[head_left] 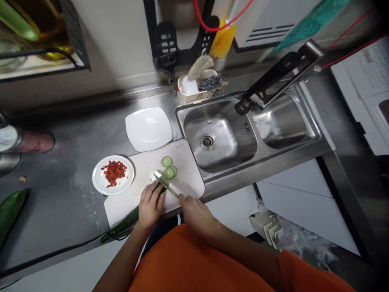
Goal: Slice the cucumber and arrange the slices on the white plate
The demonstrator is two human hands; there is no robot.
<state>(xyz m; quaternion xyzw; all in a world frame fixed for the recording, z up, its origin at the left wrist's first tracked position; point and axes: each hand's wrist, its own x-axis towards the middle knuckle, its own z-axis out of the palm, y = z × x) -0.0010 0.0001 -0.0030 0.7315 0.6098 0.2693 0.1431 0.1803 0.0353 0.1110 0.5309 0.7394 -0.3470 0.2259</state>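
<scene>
My left hand (152, 203) is closed over a long green cucumber (127, 220), pressing it on the white cutting board (186, 178). The cucumber's far end sticks out past the board's near left corner. In my right hand (196, 213) is the handle of a knife (165, 183), its blade at the cut end beside my left fingers. Several cucumber slices (167, 162) lie on the board just beyond the blade. A white plate (96, 175) of chopped red pieces (114, 173) stands at the board's left edge.
A square white plate (148, 129) sits behind the board. To the right is a steel double sink (221, 134) under a black faucet (267, 77). Another cucumber (12, 211) lies at far left, near a red-and-white container (30, 140). A sponge holder (194, 97) stands behind the sink.
</scene>
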